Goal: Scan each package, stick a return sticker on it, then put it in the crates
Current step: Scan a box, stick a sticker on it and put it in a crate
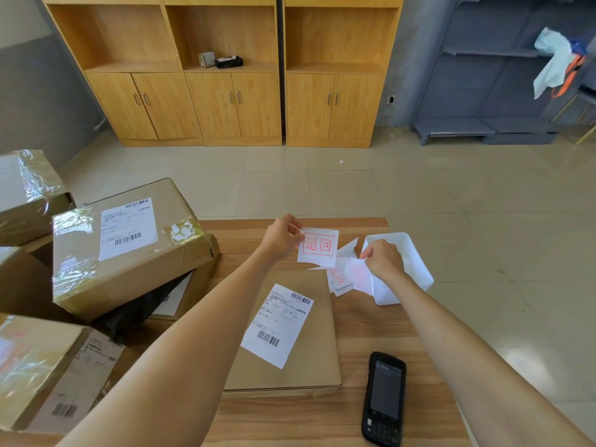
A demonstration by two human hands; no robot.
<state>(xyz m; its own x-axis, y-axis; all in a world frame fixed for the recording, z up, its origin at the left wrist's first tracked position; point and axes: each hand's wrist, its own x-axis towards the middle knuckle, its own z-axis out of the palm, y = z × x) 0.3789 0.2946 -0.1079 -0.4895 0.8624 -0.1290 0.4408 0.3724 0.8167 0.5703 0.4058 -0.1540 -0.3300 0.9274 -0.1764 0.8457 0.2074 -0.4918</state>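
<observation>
The left hand (pixel 281 237) is raised above the wooden surface (pixel 361 330) and pinches the left edge of a return sticker (pixel 318 246) between thumb and fingertips. The sticker is a white square printed with a red framed mark; it hangs clear of the surface, face toward the camera, between the two hands.

The right hand (pixel 383 258) is just right of the sticker, fingers curled, pinching a translucent white sheet (pixel 359 272) that carries a faint red print. Whether this sheet is a backing or another sticker cannot be told. Under and to the left of this hand lies a loose pile of stickers (pixel 338 279) on the surface. Directly beyond and beneath the hand sits a white plastic tray (pixel 416 269), tilted, overhanging the surface's far right edge.

Below the left hand, nearer the person, a flat brown package (pixel 309 350) lies on the surface with a white shipping label (pixel 278 324) facing up, barcodes visible. Near the right forearm, a black handheld scanner (pixel 384 398) lies screen up, untouched.

Well to the left of the left arm, several taped cardboard boxes (pixel 125 243) are stacked unevenly, the topmost tilted.
</observation>
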